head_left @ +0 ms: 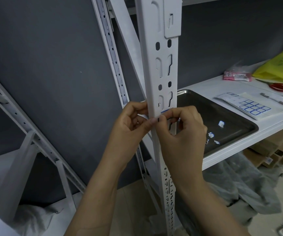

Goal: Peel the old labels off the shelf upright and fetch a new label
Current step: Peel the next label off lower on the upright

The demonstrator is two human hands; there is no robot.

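Note:
A white slotted shelf upright point(161, 65) runs down the middle of the view. A blue-edged old label point(167, 111) sticks to it at hand height, mostly hidden by fingers. My left hand point(132, 120) curls against the upright's left edge, its thumb tip at the label's corner. My right hand point(181, 126) pinches the label against the upright's front with thumb and forefinger. A sheet of new blue-bordered labels point(250, 106) lies on the white shelf point(205, 86) to the right.
A steel tray point(222, 116) on the shelf holds several torn label scraps point(213, 135). A pen point(273, 99), red scissors point(279, 86), a pink packet point(236, 76) and a yellow bag point(280, 67) sit farther right. Cardboard boxes point(273, 154) and plastic sheeting lie below.

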